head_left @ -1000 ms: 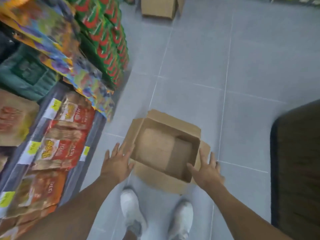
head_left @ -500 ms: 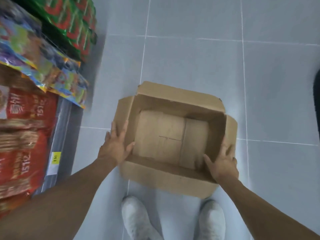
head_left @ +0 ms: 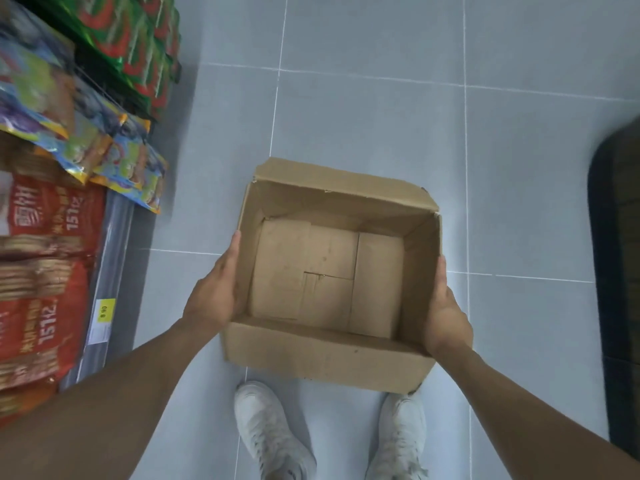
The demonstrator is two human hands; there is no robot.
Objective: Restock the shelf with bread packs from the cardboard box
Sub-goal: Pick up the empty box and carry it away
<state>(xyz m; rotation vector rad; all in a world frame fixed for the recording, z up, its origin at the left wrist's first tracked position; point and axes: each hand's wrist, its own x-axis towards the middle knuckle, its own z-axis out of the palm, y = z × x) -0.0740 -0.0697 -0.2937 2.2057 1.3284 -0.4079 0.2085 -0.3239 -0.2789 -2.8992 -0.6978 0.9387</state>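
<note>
Cardboard box [head_left: 325, 351], empty, open top up, held between both hands beside the shelf [head_left: 114, 237].
Left hand [head_left: 213, 296]: fingers straight and pressed together, flat on the outer left wall. Right hand [head_left: 446, 317]: the same on the outer right wall. Whether either thumb hooks over the rim cannot be told. The box lies between the two sets of fingers, with the red packs [head_left: 41, 289] well to the left of the left fingers. Handling note: the hold looks like friction only, so squeeze evenly, keep the base level, and slide the fingers under the bottom edge if the walls bow.
</note>
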